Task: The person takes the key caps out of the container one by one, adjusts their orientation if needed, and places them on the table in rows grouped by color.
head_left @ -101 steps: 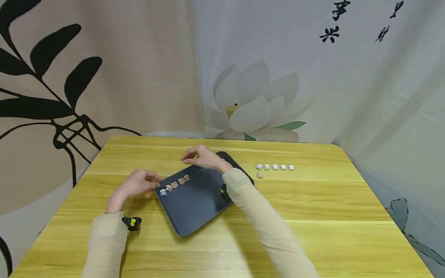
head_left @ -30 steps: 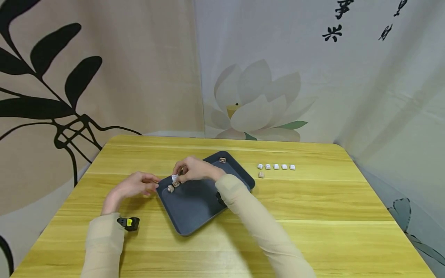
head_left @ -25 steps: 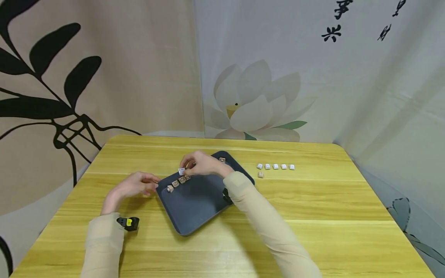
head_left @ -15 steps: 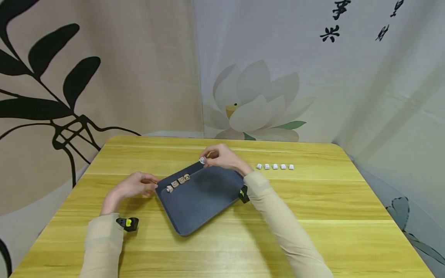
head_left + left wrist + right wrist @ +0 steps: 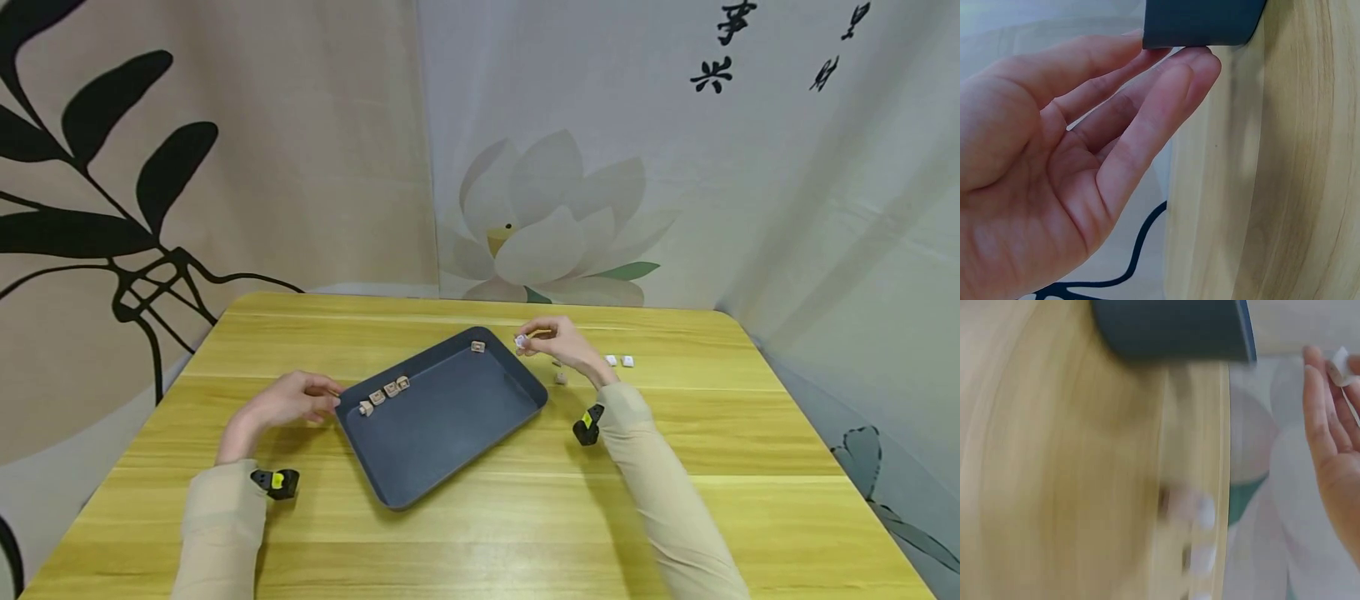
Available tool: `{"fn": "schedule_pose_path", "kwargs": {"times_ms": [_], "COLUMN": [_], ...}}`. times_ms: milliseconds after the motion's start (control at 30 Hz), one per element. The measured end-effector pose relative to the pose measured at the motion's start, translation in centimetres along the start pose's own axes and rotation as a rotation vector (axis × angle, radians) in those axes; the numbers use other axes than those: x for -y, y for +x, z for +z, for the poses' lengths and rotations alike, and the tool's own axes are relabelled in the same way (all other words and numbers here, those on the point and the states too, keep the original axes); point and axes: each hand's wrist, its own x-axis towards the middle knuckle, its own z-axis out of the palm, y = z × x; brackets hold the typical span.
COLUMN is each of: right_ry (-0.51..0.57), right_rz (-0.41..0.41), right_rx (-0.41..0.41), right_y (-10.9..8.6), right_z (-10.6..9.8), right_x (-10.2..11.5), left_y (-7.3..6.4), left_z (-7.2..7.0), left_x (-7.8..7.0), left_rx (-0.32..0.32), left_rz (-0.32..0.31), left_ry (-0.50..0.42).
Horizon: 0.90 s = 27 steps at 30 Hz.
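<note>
My right hand [image 5: 558, 343] pinches a white keycap [image 5: 521, 342] between thumb and fingertips, just past the tray's far right corner. The same white keycap [image 5: 1338, 367] shows at the edge of the right wrist view. A dark grey tray [image 5: 450, 442] lies at a slant on the table. My left hand [image 5: 296, 398] touches its left corner with nearly straight fingers; their fingertips [image 5: 1200, 59] meet the tray wall in the left wrist view. Inside the tray, several tan keycaps [image 5: 391, 389] form a row along the left side, and another tan keycap [image 5: 477, 347] sits near the far corner.
Right of the tray, white keycaps [image 5: 627, 362] stand in a row on the wooden table [image 5: 712, 467], partly hidden behind my right hand. A lone tan keycap [image 5: 560, 379] lies in front of them. Printed curtains [image 5: 337, 167] hang behind the table's far edge.
The white keycap at the left end of the tray's row was picked up by my right hand and carried right, out past the tray. My left hand stays at the tray corner.
</note>
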Motion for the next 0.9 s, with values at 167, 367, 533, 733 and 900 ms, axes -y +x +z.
{"fn": "schedule_pose_path", "kwargs": {"times_ms": [167,367,533,733,900], "right_ry": [0.013,-0.06,-0.062,-0.108,-0.205], "right_rz": [0.05,0.09,0.105,0.186,0.221], "right_rx": [-0.067,-0.168,-0.219,-0.261,-0.294], "right_y": [-1.8,-3.9,-5.5,-7.4,-8.7], "right_z": [-2.6,-5.5,-8.0,-10.4,-11.9], "right_x": [-1.0,-1.7,-2.8,-4.3,-5.9], "left_y": [0.0,0.0,0.1,0.1,0.1], "left_z": [0.1,0.1,0.1,0.1,0.1], "left_x": [0.0,-0.1,-0.1,-0.3,-0.3], "left_rx": [-0.005,-0.001,-0.004,0.003,-0.001], "left_rz": [-0.006,-0.003,-0.011,-0.008,-0.016], "left_ry": [-0.005,-0.01,-0.014,-0.021,-0.018]}}
